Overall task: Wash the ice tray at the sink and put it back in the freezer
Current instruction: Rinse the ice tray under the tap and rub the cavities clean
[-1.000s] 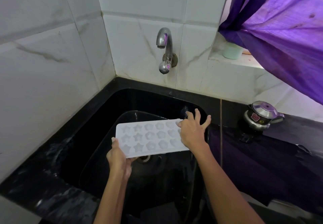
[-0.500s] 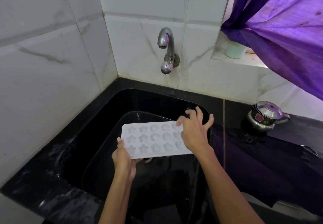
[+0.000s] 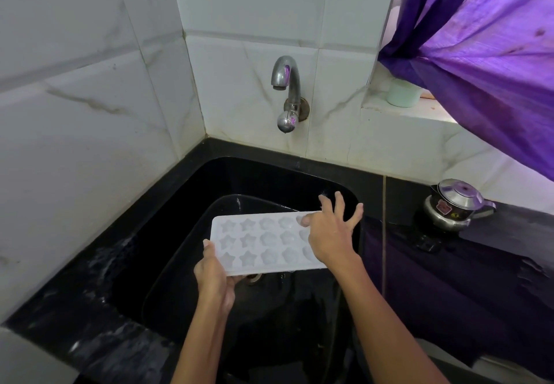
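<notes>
Ice tray held over a black sink, tap dry above.

The sink [image 3: 186, 234] fills the tiled corner; a purple curtain [image 3: 485, 63] hangs on the right, a steel pot [image 3: 455, 207] on the table below it. The white ice tray [image 3: 257, 243] hovers level over the basin, under the tap [image 3: 287, 90]. The left hand [image 3: 214, 275] pinches its near corner; the right hand [image 3: 332, 234] lies on its right end, fingers spread.

white ice tray [image 3: 263, 241] over black sink [image 3: 186, 201]

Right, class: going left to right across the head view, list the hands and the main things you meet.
Left hand → white ice tray with star moulds → chrome wall tap → right hand → pale green cup on the ledge → small steel lidded pot.
</notes>
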A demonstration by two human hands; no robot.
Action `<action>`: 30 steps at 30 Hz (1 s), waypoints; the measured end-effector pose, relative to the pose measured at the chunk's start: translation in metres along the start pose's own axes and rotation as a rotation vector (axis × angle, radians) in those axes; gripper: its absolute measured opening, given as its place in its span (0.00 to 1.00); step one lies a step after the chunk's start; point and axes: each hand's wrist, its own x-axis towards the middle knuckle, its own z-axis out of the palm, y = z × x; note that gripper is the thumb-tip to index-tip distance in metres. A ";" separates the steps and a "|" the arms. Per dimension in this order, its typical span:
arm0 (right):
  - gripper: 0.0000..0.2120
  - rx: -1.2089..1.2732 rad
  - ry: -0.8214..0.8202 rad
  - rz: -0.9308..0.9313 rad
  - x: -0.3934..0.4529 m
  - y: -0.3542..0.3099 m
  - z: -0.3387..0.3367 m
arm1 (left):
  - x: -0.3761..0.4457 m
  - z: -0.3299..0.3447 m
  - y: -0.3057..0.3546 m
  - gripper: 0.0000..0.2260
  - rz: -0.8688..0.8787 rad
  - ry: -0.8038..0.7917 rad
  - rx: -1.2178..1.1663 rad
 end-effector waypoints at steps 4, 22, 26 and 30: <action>0.30 0.013 -0.017 -0.017 0.000 0.002 -0.001 | -0.001 0.003 0.004 0.18 0.007 -0.003 -0.015; 0.32 0.001 -0.079 0.003 0.009 0.000 -0.004 | 0.011 0.009 0.010 0.18 -0.021 -0.030 -0.026; 0.24 0.006 -0.059 0.002 0.021 -0.010 -0.006 | 0.013 0.011 0.013 0.18 -0.019 -0.032 -0.030; 0.20 -0.033 -0.027 0.001 0.023 -0.016 -0.003 | 0.018 0.007 0.016 0.18 -0.017 -0.031 -0.041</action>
